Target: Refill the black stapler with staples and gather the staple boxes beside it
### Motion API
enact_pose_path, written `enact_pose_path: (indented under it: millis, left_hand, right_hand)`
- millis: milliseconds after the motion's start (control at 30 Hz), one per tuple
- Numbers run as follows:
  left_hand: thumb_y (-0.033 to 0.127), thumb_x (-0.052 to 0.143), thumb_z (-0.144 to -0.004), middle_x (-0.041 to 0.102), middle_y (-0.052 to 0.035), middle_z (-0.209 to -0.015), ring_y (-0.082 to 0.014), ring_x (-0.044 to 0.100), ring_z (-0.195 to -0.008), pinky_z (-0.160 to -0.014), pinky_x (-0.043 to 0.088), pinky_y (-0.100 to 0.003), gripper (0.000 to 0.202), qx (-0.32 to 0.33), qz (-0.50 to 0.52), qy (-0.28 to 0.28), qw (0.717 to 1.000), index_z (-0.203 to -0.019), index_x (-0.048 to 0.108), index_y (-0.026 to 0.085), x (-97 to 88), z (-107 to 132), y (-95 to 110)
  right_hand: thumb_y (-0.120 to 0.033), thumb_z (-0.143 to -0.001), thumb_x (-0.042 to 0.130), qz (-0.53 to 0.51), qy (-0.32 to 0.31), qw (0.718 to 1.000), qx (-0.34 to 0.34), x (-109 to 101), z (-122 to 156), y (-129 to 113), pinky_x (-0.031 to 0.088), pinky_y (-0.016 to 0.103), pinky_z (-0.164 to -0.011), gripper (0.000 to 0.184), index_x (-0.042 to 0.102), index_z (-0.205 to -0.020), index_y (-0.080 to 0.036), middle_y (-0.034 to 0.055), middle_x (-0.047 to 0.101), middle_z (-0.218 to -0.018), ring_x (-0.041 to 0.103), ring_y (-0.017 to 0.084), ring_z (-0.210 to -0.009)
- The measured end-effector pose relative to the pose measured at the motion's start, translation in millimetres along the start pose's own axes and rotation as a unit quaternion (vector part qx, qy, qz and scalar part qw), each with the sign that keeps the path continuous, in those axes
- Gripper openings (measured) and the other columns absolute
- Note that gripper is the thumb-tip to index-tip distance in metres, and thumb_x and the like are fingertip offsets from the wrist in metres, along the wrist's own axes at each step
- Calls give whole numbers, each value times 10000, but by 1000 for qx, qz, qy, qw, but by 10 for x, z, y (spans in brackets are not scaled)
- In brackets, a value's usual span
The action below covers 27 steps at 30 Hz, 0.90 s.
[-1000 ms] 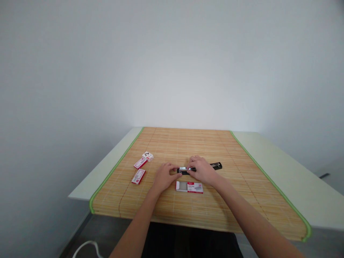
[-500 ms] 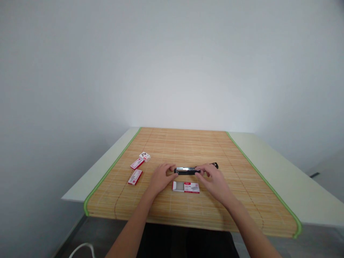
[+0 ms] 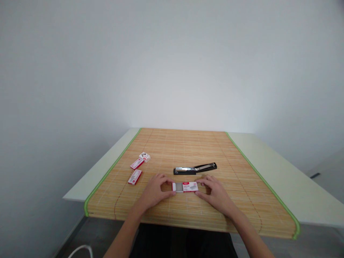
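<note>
A red-and-white staple box point(image 3: 190, 186) lies near the front of the mat, its grey inner tray slid partly out to the left. My left hand point(image 3: 157, 190) pinches the tray's left end between thumb and fingers. At the opposite end, my right hand point(image 3: 214, 192) grips the printed sleeve the same way. Just beyond the box rests a black stapler point(image 3: 185, 171), folded wide open so its silver magazine shows. Neither hand touches the stapler.
Left of my hands lie two red-and-white boxes, a nearer one point(image 3: 134, 177) and a farther one point(image 3: 137, 163). A small white box point(image 3: 144, 156) touches the farther one. The bamboo mat point(image 3: 182, 147) with green edging covers the middle of the white table point(image 3: 266, 161).
Both hands have let go of the stapler and come toward me onto the two ends of the staple box. The stapler stays open on the mat.
</note>
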State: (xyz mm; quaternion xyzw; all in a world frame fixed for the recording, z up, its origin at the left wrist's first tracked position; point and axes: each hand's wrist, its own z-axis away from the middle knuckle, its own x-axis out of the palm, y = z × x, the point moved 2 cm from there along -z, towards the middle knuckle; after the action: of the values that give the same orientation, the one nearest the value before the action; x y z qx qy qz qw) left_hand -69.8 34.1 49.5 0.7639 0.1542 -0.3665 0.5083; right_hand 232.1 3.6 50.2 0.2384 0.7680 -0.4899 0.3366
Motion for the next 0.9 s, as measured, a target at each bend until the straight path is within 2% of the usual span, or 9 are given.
enact_pose_path:
  millis: [233,500,900]
  left_hand:
    - [526,828,-752,683,-16,-1054,-253,599,-1014,-926,418,-361,366,-3,-8,-8,1000,-1065,782,341,45,-34,36]
    - [546,846,-723,695,0,-962,-240,605,-964,-881,411,-337,399,-1,-6,-23,1000,-1081,788,381,199,-136,116]
    - [548,830,-735,723,-15,-988,-258,613,-999,-911,415,-350,421,-4,9,-35,999,-1102,785,347,179,-136,136]
  right_hand:
    - [-424,-863,735,-4,-17,1000,11,27,-10,28,483,400,-904,318,743,-1154,-296,64,685,-1057,613,268,-1020]
    - [-436,-858,758,13,-12,1000,6,149,-73,-65,465,358,-842,361,735,-1201,-327,27,661,-948,611,231,-913]
    - [-446,-858,745,15,-19,1000,13,182,-77,-66,458,346,-795,357,739,-1191,-315,28,645,-891,608,231,-875]
